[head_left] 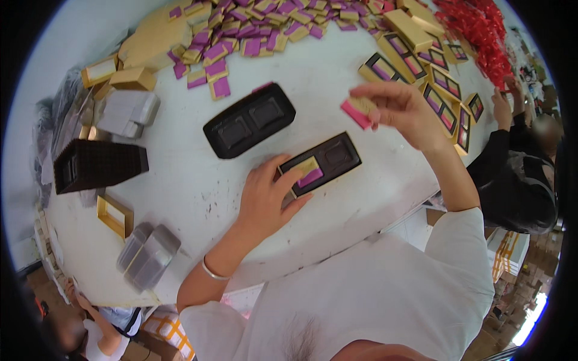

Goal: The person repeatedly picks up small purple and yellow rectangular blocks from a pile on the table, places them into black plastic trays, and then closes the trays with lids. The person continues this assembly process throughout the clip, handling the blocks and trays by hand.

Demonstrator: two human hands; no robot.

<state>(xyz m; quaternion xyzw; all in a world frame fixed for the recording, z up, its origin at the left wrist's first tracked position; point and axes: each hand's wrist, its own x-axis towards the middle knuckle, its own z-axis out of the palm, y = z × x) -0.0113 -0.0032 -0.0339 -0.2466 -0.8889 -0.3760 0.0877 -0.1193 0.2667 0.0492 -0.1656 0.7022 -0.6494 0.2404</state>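
Note:
My left hand point(262, 189) grips the left end of a gold box point(322, 191) fitted with a black plastic tray. A small gold-and-purple box point(310, 172) sits in the tray's left compartment, with a fingertip of that hand touching it. The right compartment point(338, 155) holds nothing. Above the table to the right, my right hand point(406, 111) pinches a small gold-and-pink box point(359, 112) between thumb and fingers. Beyond the gold box lies a stack of black two-compartment trays point(250, 120).
Small gold-and-purple boxes point(259, 27) are heaped at the far side. Filled gold boxes point(442, 108) stand at the right, near red shredded filler point(481, 36). Leftward are a black tray stack point(99, 163), clear lids point(147, 256) and a gold sleeve point(115, 215). Two other people work nearby.

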